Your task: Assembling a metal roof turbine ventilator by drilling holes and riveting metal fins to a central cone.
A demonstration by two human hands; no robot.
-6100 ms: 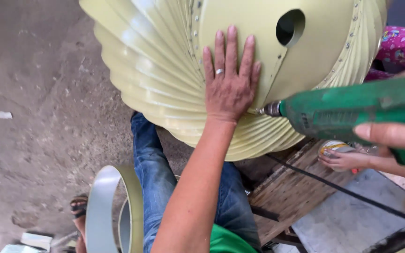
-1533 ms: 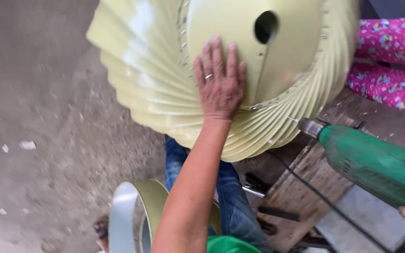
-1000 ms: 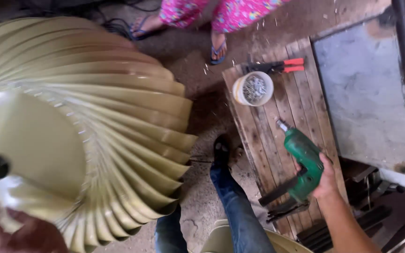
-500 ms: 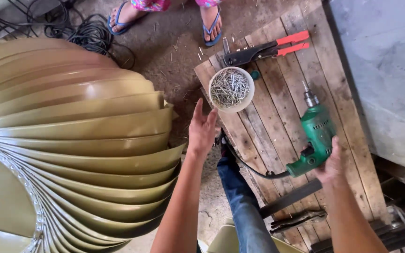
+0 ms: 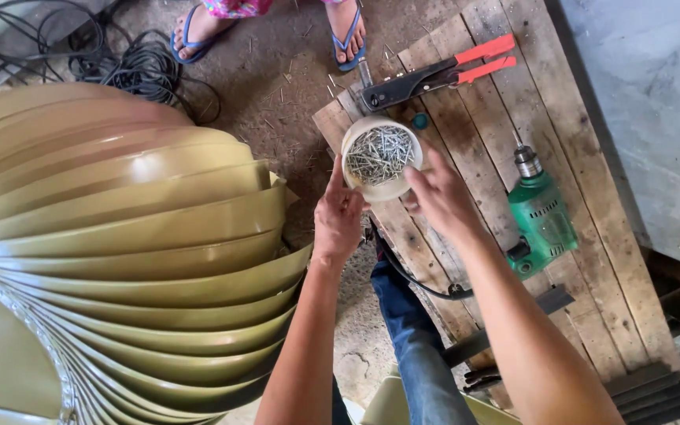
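Hands [image 5: 340,216], two, at one rivet bowl [image 5: 391,187]

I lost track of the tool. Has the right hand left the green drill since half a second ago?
Yes. The right hand has let go of the drill, which lies on the wooden pallet, and moved left to the tub of rivets.

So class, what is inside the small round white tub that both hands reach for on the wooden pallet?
The small round white tub holds a heap of thin silvery metal pins, probably rivets or nails. They cover its bottom. The left hand and right hand touch its rim.
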